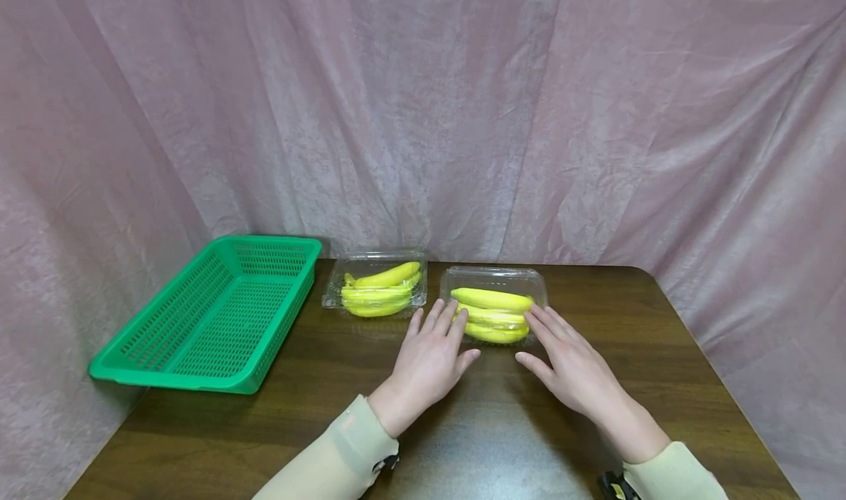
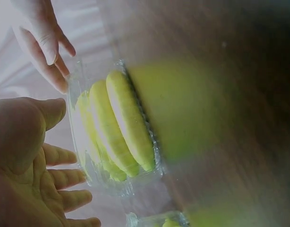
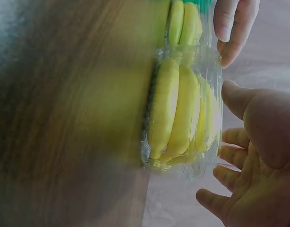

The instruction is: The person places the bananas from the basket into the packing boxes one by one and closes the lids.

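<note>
A clear plastic clamshell box (image 1: 496, 272) with yellow bananas (image 1: 496, 335) in it lies on the table in front of me. My left hand (image 1: 426, 364) is at its near left side, fingers stretched forward and spread. At the near right side my right hand (image 1: 578, 371) reaches in with its fingers extended too. Both wrist views show the box (image 3: 152, 163) between the hands, and neither hand curls round it. Whether the fingertips touch the plastic, I cannot tell. Left of it is a second clear box (image 1: 333, 294), also holding bananas (image 1: 377, 310).
A green perforated plastic basket (image 1: 264, 353) stands at the left of the brown wooden table (image 1: 502, 441), with nothing seen inside it. Pink curtains (image 1: 449, 118) hang right behind the table and along its sides.
</note>
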Demonstrator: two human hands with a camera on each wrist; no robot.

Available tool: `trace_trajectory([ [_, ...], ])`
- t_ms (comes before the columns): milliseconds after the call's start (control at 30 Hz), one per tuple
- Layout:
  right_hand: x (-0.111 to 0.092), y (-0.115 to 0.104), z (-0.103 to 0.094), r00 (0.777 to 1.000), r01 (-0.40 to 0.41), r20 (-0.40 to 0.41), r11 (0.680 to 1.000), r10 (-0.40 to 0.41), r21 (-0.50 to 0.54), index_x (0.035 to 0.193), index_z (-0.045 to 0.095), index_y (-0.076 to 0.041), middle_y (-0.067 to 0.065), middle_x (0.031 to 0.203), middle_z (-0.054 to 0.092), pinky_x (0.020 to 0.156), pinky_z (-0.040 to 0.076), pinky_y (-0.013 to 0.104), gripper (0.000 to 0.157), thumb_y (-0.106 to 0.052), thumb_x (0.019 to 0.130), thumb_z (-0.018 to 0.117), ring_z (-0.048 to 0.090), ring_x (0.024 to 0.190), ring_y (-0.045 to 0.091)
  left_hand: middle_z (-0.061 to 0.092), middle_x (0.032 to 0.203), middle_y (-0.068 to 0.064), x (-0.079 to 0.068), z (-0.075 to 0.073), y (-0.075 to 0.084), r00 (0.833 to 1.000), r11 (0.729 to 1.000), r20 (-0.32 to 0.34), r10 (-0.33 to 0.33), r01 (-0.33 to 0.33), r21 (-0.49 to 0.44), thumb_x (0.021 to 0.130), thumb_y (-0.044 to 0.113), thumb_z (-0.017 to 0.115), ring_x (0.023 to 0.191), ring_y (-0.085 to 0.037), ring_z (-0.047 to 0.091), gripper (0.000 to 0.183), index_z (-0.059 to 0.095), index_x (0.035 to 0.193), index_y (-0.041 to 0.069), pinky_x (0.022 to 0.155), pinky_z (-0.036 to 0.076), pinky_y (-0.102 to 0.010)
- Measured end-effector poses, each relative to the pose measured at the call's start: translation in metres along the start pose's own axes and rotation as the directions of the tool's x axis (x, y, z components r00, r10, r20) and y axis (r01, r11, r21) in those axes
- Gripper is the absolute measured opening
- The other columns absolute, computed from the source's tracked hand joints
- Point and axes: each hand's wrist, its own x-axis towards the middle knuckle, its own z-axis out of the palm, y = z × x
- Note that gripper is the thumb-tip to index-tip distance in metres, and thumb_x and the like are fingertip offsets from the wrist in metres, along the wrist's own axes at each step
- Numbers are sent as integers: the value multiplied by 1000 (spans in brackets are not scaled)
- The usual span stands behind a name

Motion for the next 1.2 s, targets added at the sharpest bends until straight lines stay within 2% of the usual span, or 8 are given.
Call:
trace_trajectory([
  [700, 24, 10, 7, 1000, 28, -6, 1000, -28, 5, 162, 50, 3, 23, 170, 45, 124, 37, 64, 71, -32, 106, 77, 38, 158, 47, 46, 171, -17, 19, 4, -12, 998, 999, 49, -47, 46, 13, 111, 58, 59, 159, -38, 41, 73, 52, 165, 9, 126, 34, -64],
  [1200, 43, 15, 12, 1000, 3, 27, 1000, -4, 17, 163, 49, 4, 23, 171, 43, 124, 35, 65, 71, -32, 107, 76, 35, 160, 47, 42, 173, -18, 31, 8, -18, 992, 995, 84, -95, 98, -35, 111, 55, 63, 161, -39, 38, 73, 50, 166, 9, 128, 29, -65],
])
